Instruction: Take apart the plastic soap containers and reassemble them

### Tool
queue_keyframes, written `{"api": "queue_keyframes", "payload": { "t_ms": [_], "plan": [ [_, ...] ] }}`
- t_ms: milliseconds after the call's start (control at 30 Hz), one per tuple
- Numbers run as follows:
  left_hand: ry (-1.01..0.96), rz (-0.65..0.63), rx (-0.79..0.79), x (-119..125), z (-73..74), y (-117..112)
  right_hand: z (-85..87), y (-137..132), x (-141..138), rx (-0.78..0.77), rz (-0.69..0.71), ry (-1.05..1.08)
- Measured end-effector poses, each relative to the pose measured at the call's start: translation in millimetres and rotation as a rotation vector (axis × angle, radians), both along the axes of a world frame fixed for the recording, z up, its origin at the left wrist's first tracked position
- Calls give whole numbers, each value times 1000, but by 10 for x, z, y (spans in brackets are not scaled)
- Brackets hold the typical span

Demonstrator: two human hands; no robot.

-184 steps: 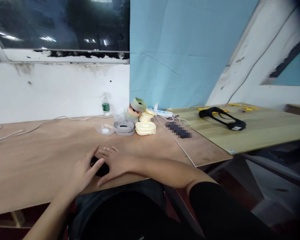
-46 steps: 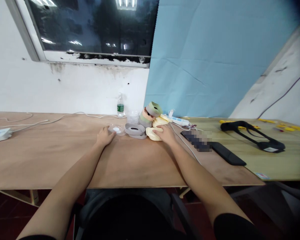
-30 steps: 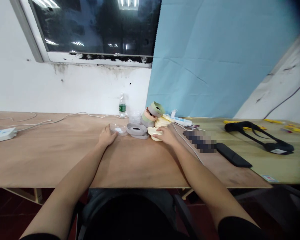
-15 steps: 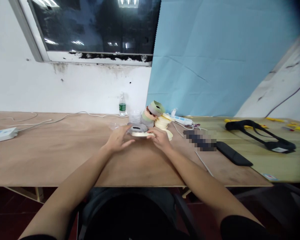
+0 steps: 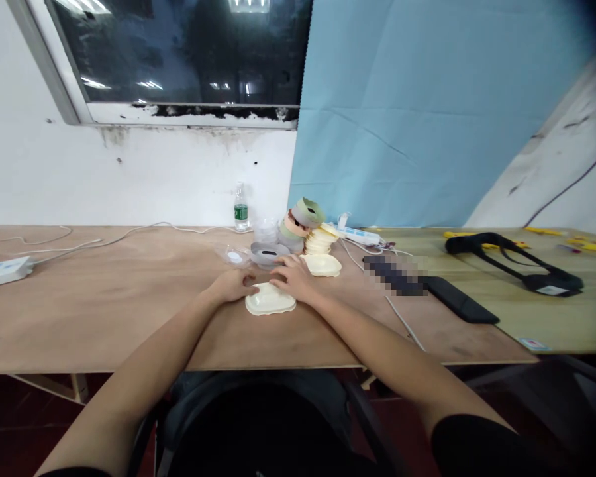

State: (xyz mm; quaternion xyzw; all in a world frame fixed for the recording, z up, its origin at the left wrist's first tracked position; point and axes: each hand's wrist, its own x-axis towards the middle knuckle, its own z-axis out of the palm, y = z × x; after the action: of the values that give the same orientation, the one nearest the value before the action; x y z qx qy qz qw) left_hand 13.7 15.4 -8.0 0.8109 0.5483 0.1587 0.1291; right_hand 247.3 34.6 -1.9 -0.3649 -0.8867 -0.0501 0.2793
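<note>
A shallow cream tray (image 5: 271, 301) with a rounded rectangular outline lies on the table just in front of both hands. My left hand (image 5: 231, 285) is at its far left corner, thumb at the rim and fingers partly bent, with no grip visible. Above the tray's far right edge, my right hand (image 5: 295, 277) has its fingers stretched forward and apart. Right behind the fingertips stands a grey paper sleeve (image 5: 268, 254) with a dark oval cutout. Another cream tray (image 5: 324, 265) sits beyond my right hand, before a leaning stack of cream trays (image 5: 320, 242).
Paper sleeves (image 5: 308, 212) in green, peach and grey are piled behind. Clear plastic cups (image 5: 265, 230) and a water bottle (image 5: 241, 211) stand near the wall. A black case (image 5: 459, 301), a black head strap (image 5: 501, 262), cables and power strips (image 5: 4, 271) lie at the sides.
The cream tray has come from beside the grey sleeve toward me and lies flat on the table. My hands have moved closer together, and the right one no longer grips the tray.
</note>
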Motion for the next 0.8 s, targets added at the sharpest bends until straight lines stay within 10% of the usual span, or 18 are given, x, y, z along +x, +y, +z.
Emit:
{"api": "queue_keyframes", "payload": {
  "t_ms": [267,800],
  "plan": [
    [-18,76,138,-81,35,7,-90,171,159,-25,-137,-29],
    [-322,32,482,-27,61,-43,36,-109,51,319,333,273]
  ]
}}
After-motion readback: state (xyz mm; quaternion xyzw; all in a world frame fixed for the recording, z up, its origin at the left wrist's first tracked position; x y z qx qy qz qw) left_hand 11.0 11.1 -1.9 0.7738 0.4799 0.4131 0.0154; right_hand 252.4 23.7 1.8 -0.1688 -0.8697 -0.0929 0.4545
